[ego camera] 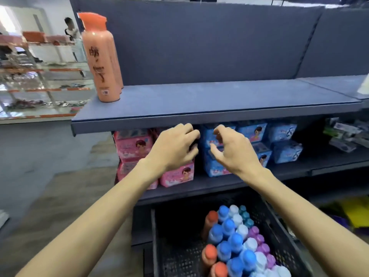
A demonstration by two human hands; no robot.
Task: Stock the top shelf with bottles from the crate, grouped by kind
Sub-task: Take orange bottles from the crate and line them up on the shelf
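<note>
The left hand (175, 148) and right hand (233, 150) are hovering side by side just below the top shelf's (199, 100) front edge, fingers loosely curled, holding nothing. Orange bottles (103, 62) are standing upright at the shelf's left end. The black crate (175, 236) below is holding capped bottles (235, 240) in orange, blue, white, teal and purple.

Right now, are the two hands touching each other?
Apart. The head view shows blue packs through the gap between the left hand and the right hand.
</note>
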